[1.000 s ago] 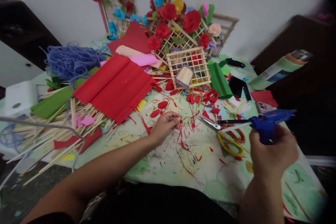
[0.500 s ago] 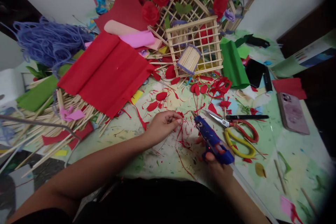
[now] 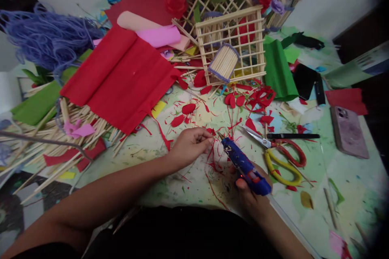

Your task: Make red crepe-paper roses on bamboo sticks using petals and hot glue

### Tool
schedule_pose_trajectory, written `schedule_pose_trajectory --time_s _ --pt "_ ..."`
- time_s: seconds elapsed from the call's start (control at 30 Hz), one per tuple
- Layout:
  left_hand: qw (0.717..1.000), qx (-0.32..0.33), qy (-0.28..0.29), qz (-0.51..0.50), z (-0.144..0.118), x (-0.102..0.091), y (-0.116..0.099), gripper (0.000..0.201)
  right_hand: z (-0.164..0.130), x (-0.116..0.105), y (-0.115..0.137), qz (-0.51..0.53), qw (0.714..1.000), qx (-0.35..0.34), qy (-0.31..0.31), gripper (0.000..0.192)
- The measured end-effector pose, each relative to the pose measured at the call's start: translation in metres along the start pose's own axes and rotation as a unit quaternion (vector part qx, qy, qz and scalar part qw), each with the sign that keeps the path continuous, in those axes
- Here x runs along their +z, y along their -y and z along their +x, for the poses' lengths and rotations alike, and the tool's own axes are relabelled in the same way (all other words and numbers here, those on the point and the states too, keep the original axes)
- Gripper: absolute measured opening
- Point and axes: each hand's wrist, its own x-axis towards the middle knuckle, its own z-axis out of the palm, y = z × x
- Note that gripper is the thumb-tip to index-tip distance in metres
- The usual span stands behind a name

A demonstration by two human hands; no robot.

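My right hand [image 3: 252,202] is wrapped round a blue hot glue gun [image 3: 243,164]; a glue stick [image 3: 287,222] trails out of its back end. The gun's nozzle points at the fingertips of my left hand [image 3: 190,145], a small gap away. Those fingers pinch a small red paper piece [image 3: 210,131], mostly hidden by the thumb and forefinger. Thin red paper scraps [image 3: 216,166] lie on the table below. Just right of the gun are scissors [image 3: 285,162] with red and yellow handles, their blades partly spread.
A red crepe paper sheet [image 3: 118,77] covers wooden sticks [image 3: 33,149] on the left. A stick lattice [image 3: 232,46] stands at the back, below red paper flowers [image 3: 175,2]. Red petals [image 3: 188,108] lie ahead. On the right are a black pen [image 3: 293,136] and a phone [image 3: 349,131].
The glue gun's nozzle has come slightly left, closer to the red piece in my left fingers. My view has shifted a little, so the things at the back sit higher.
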Motion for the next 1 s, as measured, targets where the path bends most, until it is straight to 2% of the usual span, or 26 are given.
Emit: schedule_pose_trajectory --time_s 0.27,0.53,1.0 --pt "0.998 0.014 0.015 0.061 -0.0014 -0.0013 -0.0015 0.006 0.0011 0.0008 -0.0005 -0.015 1.000 0.009 0.009 0.047" --pt "0.998 0.027 0.014 0.060 -0.0012 -0.0021 0.0002 0.007 0.0012 0.0009 -0.0005 -0.012 1.000 0.021 0.015 0.038" --pt "0.996 0.040 0.017 0.076 -0.0010 -0.0024 0.0004 0.006 0.0000 0.0007 -0.0005 -0.041 0.998 0.037 0.018 0.041"
